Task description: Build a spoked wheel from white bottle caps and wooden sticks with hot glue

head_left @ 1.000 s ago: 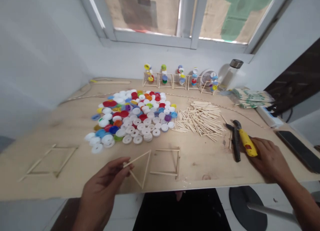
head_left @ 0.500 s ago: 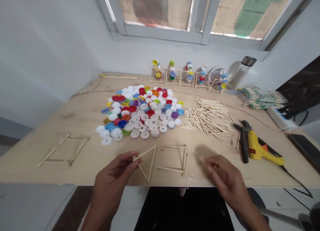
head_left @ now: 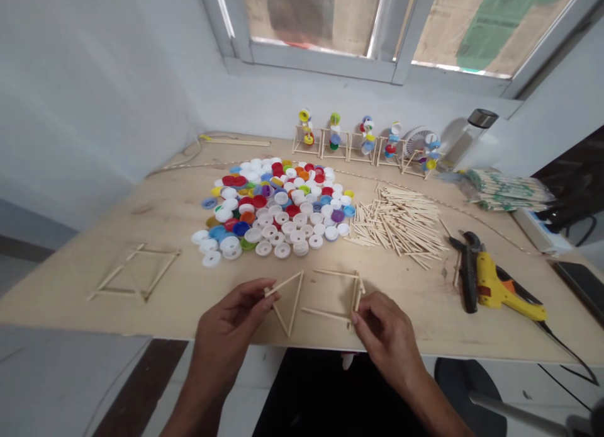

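My left hand (head_left: 236,323) pinches one corner of a triangle of thin wooden sticks (head_left: 296,303), holding it up near the table's front edge. To its right lies a three-sided stick frame (head_left: 334,273), its left side open. My right hand (head_left: 389,333) has its thumb and fingers closed on the right side of that frame, at the lower corner; the fingertips partly hide the sticks there. A separate stick frame (head_left: 117,292) rests at the left of the table, apart from both hands.
Beyond my hands are a heap of coloured bottle caps (head_left: 283,218) and a pile of loose sticks (head_left: 401,226). A yellow glue gun (head_left: 500,286) and black pliers (head_left: 469,273) lie at the right. Several cap-and-stick models (head_left: 335,138) stand at the back beside a bottle (head_left: 465,141).
My right hand has moved left from bare table to the right side of the three-sided frame and taken hold there. My left hand keeps the triangle. The view has shifted slightly.
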{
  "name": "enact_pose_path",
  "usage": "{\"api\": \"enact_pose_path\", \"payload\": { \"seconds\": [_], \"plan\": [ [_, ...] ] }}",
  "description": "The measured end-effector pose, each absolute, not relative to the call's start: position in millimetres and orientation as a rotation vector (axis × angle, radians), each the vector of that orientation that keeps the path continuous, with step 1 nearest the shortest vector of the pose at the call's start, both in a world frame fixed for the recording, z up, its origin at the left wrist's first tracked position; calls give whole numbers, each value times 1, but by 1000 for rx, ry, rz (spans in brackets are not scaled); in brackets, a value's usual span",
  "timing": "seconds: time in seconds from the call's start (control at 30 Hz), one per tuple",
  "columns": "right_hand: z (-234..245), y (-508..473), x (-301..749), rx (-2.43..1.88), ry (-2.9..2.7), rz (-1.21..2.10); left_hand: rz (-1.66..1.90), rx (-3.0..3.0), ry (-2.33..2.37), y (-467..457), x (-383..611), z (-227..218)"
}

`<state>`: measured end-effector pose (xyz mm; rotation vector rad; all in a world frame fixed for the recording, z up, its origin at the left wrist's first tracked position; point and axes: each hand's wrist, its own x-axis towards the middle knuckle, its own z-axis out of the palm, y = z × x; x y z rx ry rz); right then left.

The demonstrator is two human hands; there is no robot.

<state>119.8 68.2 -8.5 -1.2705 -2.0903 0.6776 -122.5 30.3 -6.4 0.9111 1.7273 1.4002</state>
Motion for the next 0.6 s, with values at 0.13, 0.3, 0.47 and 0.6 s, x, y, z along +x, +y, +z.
{"api": "enact_pose_path", "payload": {
  "seconds": [0.13, 0.3, 0.47, 0.6],
  "plan": [
    [-8, 69, 115, -1283, -2080, 673, 1403, 911, 1741, 28, -125, -8],
    [-5, 68, 122, -1312, -2032, 724, 1408, 931, 1744, 26, -123, -4],
    [-3, 64, 135, -1303, -1986, 774, 1391, 956, 1719, 33, -113, 0],
    [-2, 59, 144, -1293, -1952, 789, 1349, 1009, 1694, 38, -105, 2]
  ]
}}
